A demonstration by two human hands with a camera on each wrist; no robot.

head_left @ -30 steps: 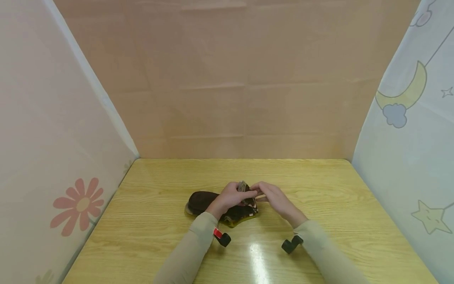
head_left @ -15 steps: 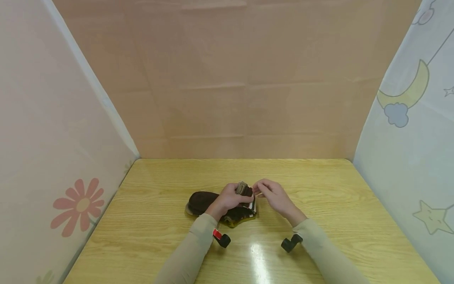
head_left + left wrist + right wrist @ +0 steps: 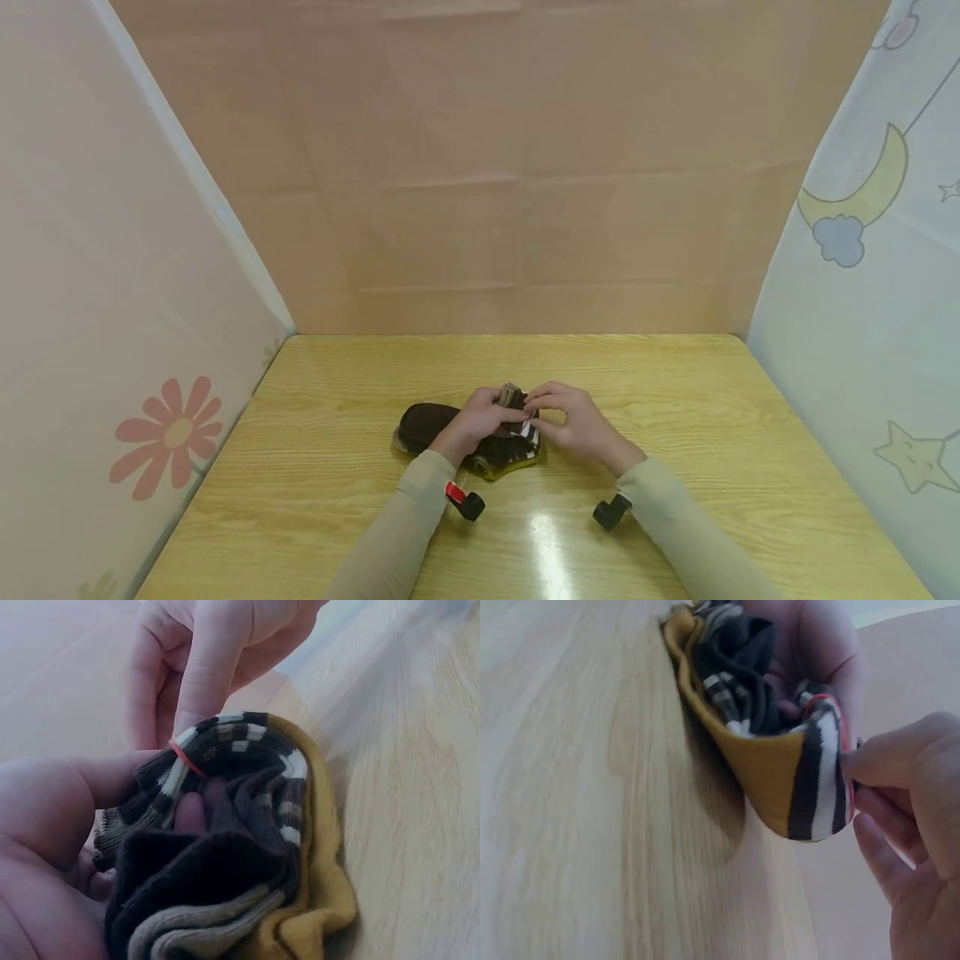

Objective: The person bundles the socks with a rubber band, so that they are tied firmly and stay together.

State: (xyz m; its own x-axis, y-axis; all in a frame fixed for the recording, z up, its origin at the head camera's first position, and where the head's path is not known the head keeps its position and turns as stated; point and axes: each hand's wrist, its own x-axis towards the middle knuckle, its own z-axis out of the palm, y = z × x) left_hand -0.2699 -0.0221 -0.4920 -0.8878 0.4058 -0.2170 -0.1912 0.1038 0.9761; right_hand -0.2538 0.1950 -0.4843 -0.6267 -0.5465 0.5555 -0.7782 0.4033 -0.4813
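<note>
A bundle of folded socks (image 3: 240,855), dark brown, mustard and beige with black-and-white checks, lies bent over on itself near the table's middle. My left hand (image 3: 477,421) grips its cuff end, thumb on top and some fingers inside the fold. A thin red band (image 3: 187,760) crosses the cuffs by those fingers. From the other side, my right hand (image 3: 579,423) pinches the red band at the cuff edge between thumb and forefinger, as the right wrist view shows along the striped mustard sock (image 3: 763,776). Dark toe ends (image 3: 426,423) stick out left of my left wrist.
The bundle is on a light wood-grain table (image 3: 675,392). A brown papered wall (image 3: 517,208) stands behind it, with pale printed sheets on the left (image 3: 150,275) and right (image 3: 847,333). A black wrist camera (image 3: 611,511) hangs under the right forearm.
My right hand's fingers, drawn together beside the cuffs half a second ago, now spread wider and meet the cuff edge. My left hand has shifted slightly left, still holding the socks.
</note>
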